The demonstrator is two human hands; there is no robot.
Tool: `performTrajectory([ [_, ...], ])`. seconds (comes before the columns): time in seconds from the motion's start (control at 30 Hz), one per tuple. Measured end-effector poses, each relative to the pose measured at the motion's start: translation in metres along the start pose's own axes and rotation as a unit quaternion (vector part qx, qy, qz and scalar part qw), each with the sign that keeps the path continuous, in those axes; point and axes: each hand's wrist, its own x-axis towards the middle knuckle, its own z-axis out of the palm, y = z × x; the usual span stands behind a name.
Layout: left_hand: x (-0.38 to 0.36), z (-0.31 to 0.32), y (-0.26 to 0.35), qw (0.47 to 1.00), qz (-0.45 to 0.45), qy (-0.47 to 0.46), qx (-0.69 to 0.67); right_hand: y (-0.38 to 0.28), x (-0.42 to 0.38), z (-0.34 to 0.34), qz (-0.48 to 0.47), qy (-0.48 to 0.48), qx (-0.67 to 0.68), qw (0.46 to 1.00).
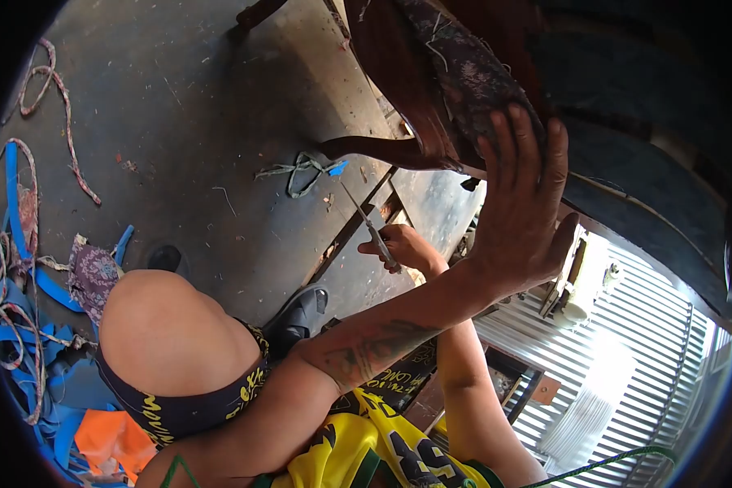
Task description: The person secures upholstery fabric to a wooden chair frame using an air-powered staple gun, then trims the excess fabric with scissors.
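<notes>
My left hand (522, 195) lies with its fingers slightly spread against the floral fabric (473, 69) of a dark wooden chair frame (394, 77). Lower and nearer the middle, my right hand (411, 248) is closed around a thin, pointed metal tool (372, 229). The tool's tip points up and left, clear of the chair. Whether it is scissors or a blade is hard to tell. My left forearm crosses over my right arm. A curved chair leg (366, 146) reaches left above the tool, and loose threads hang on the fabric.
A greenish cord (301, 172) lies on the dark floor (220, 106) near the chair leg. Rope (67, 134), blue scraps (57, 289), a floral cloth piece (93, 272) and orange material (114, 441) lie at the left. Corrugated metal (655, 358) is at the lower right.
</notes>
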Motion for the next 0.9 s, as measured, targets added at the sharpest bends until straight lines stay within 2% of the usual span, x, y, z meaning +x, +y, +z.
performTrajectory([
  [0.2, -0.004, -0.005, -0.005, 1.0, 0.013, 0.0, -0.023, -0.031, -0.021, 0.002, -0.044, -0.003, 0.011, 0.999],
  [0.23, -0.006, -0.005, -0.007, 1.0, 0.02, -0.01, -0.02, -0.029, -0.02, 0.002, -0.052, -0.001, 0.02, 0.998],
  [0.3, -0.009, -0.005, -0.013, 0.998, 0.04, 0.027, -0.048, -0.023, -0.012, 0.001, -0.056, -0.02, 0.007, 0.998],
  [0.37, -0.01, -0.007, -0.014, 0.998, 0.049, 0.006, -0.036, -0.019, -0.008, 0.001, -0.074, -0.016, -0.032, 0.997],
  [0.7, -0.014, -0.009, -0.018, 0.998, 0.059, -0.01, 0.007, 0.006, -0.007, -0.009, -0.146, -0.025, 0.04, 0.988],
  [0.77, -0.016, -0.01, -0.022, 0.996, 0.087, 0.026, 0.007, 0.011, -0.005, -0.007, -0.159, -0.022, 0.055, 0.986],
  [0.8, -0.016, -0.01, -0.028, 0.991, 0.107, 0.076, -0.01, 0.013, -0.005, -0.005, -0.166, -0.021, 0.067, 0.984],
  [0.83, -0.019, -0.01, -0.031, 0.985, 0.079, 0.126, -0.09, 0.016, -0.004, -0.006, -0.173, -0.022, 0.079, 0.982],
  [0.9, -0.034, -0.015, -0.034, 0.973, -0.037, 0.19, -0.127, 0.024, -0.003, -0.005, -0.192, -0.026, 0.103, 0.976],
])
